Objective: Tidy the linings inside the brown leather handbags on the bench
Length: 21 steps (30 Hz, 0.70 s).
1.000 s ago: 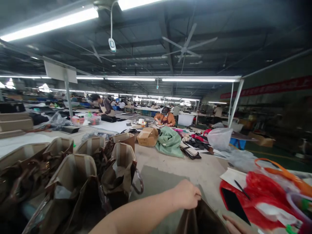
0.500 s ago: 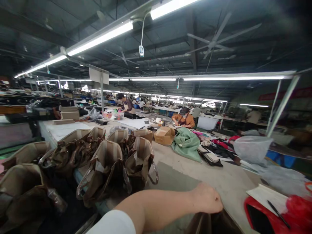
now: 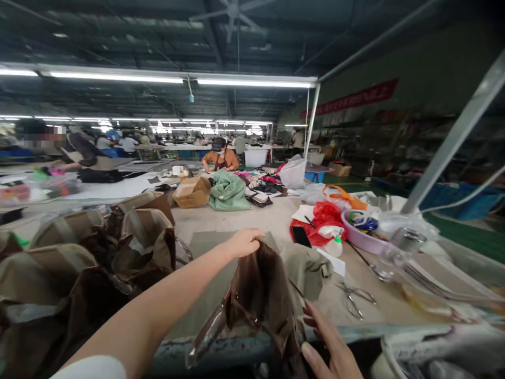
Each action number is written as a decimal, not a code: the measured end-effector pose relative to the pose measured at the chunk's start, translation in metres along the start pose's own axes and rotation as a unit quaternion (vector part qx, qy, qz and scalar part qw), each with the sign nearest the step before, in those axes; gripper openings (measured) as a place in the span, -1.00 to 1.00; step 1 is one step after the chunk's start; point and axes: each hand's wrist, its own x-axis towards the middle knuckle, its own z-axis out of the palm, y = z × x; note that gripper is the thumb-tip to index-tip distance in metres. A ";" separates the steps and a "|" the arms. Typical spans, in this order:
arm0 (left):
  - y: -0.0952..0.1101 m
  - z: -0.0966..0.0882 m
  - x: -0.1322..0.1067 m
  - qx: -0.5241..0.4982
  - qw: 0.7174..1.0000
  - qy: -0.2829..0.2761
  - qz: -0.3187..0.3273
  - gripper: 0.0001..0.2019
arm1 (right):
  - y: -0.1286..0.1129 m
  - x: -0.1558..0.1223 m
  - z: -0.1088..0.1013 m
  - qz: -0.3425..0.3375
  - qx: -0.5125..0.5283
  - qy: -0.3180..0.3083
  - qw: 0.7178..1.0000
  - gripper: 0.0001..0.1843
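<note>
My left hand (image 3: pixel 245 243) is closed on the top rim of a dark brown handbag (image 3: pixel 258 295), pinching it over the front edge of the table. The bag stands upright with its mouth toward me, and a plastic-wrapped handle (image 3: pixel 207 334) hangs at its left. At the bag's right side is my right hand (image 3: pixel 333 347), thumb and fingers spread apart; whether the fingertips touch the bag I cannot tell. Behind the bag lies a crumpled grey-green cloth (image 3: pixel 307 266). Several similar brown bags (image 3: pixel 148 226) with beige linings stand to the left.
Scissors (image 3: pixel 355 299) lie right of the bag. Beyond them are a phone (image 3: pixel 301 237), red plastic (image 3: pixel 328 213), a white glue bottle (image 3: pixel 334 246) and a lilac basin (image 3: pixel 365 239). A carton (image 3: pixel 192 192) and green sack (image 3: pixel 229 189) stand farther back. A co-worker (image 3: pixel 221 155) sits across the table.
My view has swung to the right and down. The handbag in my left hand now shows almost fully, and my right hand has come into view beside it.
</note>
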 end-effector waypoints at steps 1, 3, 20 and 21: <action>0.003 -0.004 -0.002 0.014 0.999 -0.009 0.042 -0.60 | -0.001 -0.005 0.005 -0.003 -0.008 0.007 1.000 -0.35; 0.009 -0.010 -0.002 0.034 0.990 -0.046 0.131 -0.60 | -0.001 -0.016 0.012 0.012 -0.011 0.011 1.000 -0.39; 0.032 -0.002 0.018 0.141 0.970 -0.151 0.128 -0.58 | 0.033 -0.059 0.030 0.268 0.171 0.058 0.946 -0.41; 0.036 0.000 0.019 0.144 0.968 -0.153 0.134 -0.62 | 0.032 -0.058 0.034 0.272 0.192 0.051 0.942 -0.40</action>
